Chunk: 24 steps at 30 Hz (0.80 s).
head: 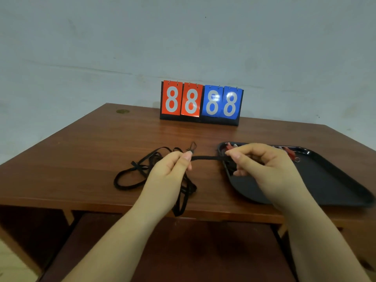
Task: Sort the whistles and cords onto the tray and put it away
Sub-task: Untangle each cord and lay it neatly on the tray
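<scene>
Filling most of the view is a reddish-brown wooden table [101, 143], set against a pale grey wall [183, 37]. At the right of it, near the front edge, lies a flat black plastic tray with rounded corners [329, 180]. At the far edge of the table stands a black flip scoreboard [201, 102], with two red cards and two blue cards, each showing a white 8.

Spread over the middle of the table, left of the tray, is a tangle of flat black cords [132, 174]; one loop of it hangs over the near edge of the table. From this tangle a short stretch of cord runs taut to the right, as far as the tray's left rim.

The left hand [173, 169] pinches that stretch between thumb and fingertips, above the tangle. The right hand [264, 161] is over the tray's left end, its fingers curled and pinching the other end of the same stretch.

Along the far side of the tray lie small red whistles [290, 152], partly hidden by the right hand; a little metal ring [297, 159] shows beside one. How many there are cannot be told.
</scene>
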### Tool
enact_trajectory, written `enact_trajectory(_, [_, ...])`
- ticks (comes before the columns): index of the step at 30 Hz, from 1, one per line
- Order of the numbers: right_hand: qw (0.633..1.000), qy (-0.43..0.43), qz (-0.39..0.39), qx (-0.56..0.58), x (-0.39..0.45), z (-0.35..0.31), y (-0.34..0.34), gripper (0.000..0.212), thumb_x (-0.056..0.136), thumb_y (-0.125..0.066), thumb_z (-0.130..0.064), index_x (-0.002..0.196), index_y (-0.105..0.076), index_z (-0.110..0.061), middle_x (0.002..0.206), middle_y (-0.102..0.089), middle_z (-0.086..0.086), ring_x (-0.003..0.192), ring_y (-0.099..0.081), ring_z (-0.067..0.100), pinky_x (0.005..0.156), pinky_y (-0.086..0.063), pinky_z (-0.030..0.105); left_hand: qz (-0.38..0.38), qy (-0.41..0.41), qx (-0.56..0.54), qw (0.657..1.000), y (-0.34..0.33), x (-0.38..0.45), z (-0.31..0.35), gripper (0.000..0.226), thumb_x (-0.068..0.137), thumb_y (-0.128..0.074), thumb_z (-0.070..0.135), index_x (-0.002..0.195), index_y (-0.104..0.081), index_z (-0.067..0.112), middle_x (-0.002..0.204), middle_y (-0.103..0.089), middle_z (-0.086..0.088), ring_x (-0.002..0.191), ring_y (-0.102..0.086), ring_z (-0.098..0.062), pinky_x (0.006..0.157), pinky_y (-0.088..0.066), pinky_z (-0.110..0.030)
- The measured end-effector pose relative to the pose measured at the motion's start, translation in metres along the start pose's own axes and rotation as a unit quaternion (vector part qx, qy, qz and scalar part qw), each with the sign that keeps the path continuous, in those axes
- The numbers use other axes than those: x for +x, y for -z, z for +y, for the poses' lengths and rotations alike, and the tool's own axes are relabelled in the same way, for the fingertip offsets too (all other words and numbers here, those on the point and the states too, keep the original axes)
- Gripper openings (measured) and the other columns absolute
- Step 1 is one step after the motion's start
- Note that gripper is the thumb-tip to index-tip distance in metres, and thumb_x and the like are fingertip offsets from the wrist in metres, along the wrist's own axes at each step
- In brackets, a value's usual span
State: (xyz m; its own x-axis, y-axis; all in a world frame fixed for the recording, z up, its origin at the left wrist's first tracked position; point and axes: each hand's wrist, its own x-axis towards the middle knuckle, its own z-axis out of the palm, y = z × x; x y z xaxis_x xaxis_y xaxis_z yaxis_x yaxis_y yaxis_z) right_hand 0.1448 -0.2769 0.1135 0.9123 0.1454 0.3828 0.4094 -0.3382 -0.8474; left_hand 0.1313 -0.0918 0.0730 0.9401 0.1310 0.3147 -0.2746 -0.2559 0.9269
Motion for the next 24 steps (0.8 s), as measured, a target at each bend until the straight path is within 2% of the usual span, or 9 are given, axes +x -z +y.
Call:
enact_trajectory(3, [0.994, -0.006, 0.047, 0.103, -0.006, 0.006, 0.003, 0.016, 0.064, -0.066, -0.035, 0.074, -0.073, -0.025, 0.068, -0.069, -0.005, 0.061, -0.065, 0.006, 0.067, -0.057, 0.025, 0.016, 0.01, 0.01, 1.0, -0.01, -0.004, -0.007, 0.037, 0.095, -0.038, 0.04, 0.067, -0.051, 0.019, 0.043, -0.038, 0.012, 0.042, -0.036, 0.0, 0.051, -0.029, -0.019])
enact_trajectory(7, [0.95, -0.025, 0.059, 0.305, -0.008, 0.004, -0.006, 0.017, 0.054, -0.071, -0.032, 0.069, -0.075, -0.024, 0.06, -0.064, -0.004, 0.058, -0.061, 0.006, 0.062, -0.054, 0.02, 0.032, 0.006, -0.067, 0.997, -0.034, -0.008, -0.006, 0.034, 0.098, -0.035, 0.033, 0.083, -0.065, 0.024, 0.046, -0.048, 0.018, 0.048, -0.046, 0.006, 0.05, -0.034, -0.006])
enact_trajectory(10, [0.918, -0.04, 0.06, 0.391, -0.009, 0.004, -0.016, 0.018, 0.052, -0.071, -0.026, 0.069, -0.075, -0.021, 0.064, -0.064, -0.003, 0.059, -0.061, 0.006, 0.06, -0.053, 0.018, 0.055, 0.012, -0.177, 0.983, -0.046, -0.005, -0.003, 0.034, 0.099, -0.033, 0.026, 0.092, -0.066, 0.025, 0.053, -0.038, 0.011, 0.05, -0.038, -0.001, 0.054, -0.036, -0.015])
enact_trajectory(12, [0.908, -0.053, 0.07, 0.411, -0.009, 0.009, -0.02, 0.016, 0.054, -0.07, -0.022, 0.069, -0.074, -0.019, 0.063, -0.062, -0.003, 0.058, -0.059, 0.006, 0.058, -0.052, 0.018, 0.068, 0.014, -0.216, 0.974, -0.048, -0.003, -0.002, 0.032, 0.099, -0.033, 0.021, 0.088, -0.064, 0.024, 0.056, -0.037, 0.009, 0.051, -0.036, -0.003, 0.057, -0.038, -0.02])
enact_trajectory(15, [0.907, -0.082, 0.06, 0.409, -0.012, 0.02, -0.027, 0.014, 0.054, -0.07, -0.02, 0.067, -0.074, -0.019, 0.061, -0.061, -0.002, 0.057, -0.057, 0.007, 0.059, -0.052, 0.021, 0.061, 0.007, -0.222, 0.973, -0.052, -0.006, -0.006, 0.031, 0.097, -0.038, 0.021, 0.081, -0.064, 0.026, 0.057, -0.044, 0.008, 0.056, -0.045, -0.006, 0.065, -0.042, -0.027])
enact_trajectory(17, [0.917, -0.096, 0.041, 0.384, -0.013, 0.026, -0.033, 0.015, 0.055, -0.071, -0.021, 0.07, -0.074, -0.02, 0.066, -0.065, 0.0, 0.064, -0.06, 0.013, 0.065, -0.053, 0.026, 0.037, 0.011, -0.208, 0.977, -0.052, -0.009, -0.008, 0.026, 0.092, -0.044, 0.028, 0.083, -0.068, 0.029, 0.066, -0.056, 0.009, 0.068, -0.056, -0.006, 0.075, -0.047, -0.029])
enact_trajectory(19, [0.923, -0.096, 0.03, 0.372, -0.014, 0.032, -0.039, 0.021, 0.053, -0.074, -0.026, 0.073, -0.075, -0.02, 0.078, -0.072, 0.004, 0.074, -0.064, 0.018, 0.072, -0.054, 0.03, 0.011, 0.016, -0.199, 0.98, -0.051, -0.008, -0.01, 0.025, 0.089, -0.047, 0.03, 0.091, -0.071, 0.03, 0.085, -0.069, 0.009, 0.089, -0.064, -0.007, 0.088, -0.049, -0.033])
enact_trajectory(21, [0.919, -0.095, 0.034, 0.381, -0.015, 0.035, -0.044, 0.032, 0.05, -0.081, -0.033, 0.077, -0.075, -0.019, 0.077, -0.07, 0.004, 0.072, -0.063, 0.016, 0.069, -0.055, 0.027, 0.008, 0.029, -0.198, 0.98, -0.048, -0.006, -0.009, 0.027, 0.092, -0.047, 0.025, 0.095, -0.073, 0.031, 0.1, -0.071, 0.011, 0.101, -0.063, -0.005, 0.095, -0.047, -0.034])
enact_trajectory(24, [0.897, -0.113, 0.033, 0.427, -0.016, 0.04, -0.051, 0.033, 0.05, -0.081, -0.029, 0.079, -0.076, -0.016, 0.067, -0.065, 0.002, 0.06, -0.06, 0.01, 0.059, -0.052, 0.021, -0.011, 0.069, -0.257, 0.964, -0.043, -0.004, -0.007, 0.027, 0.088, -0.05, 0.022, 0.091, -0.075, 0.032, 0.096, -0.073, 0.014, 0.091, -0.066, 0.0, 0.087, -0.051, -0.025])
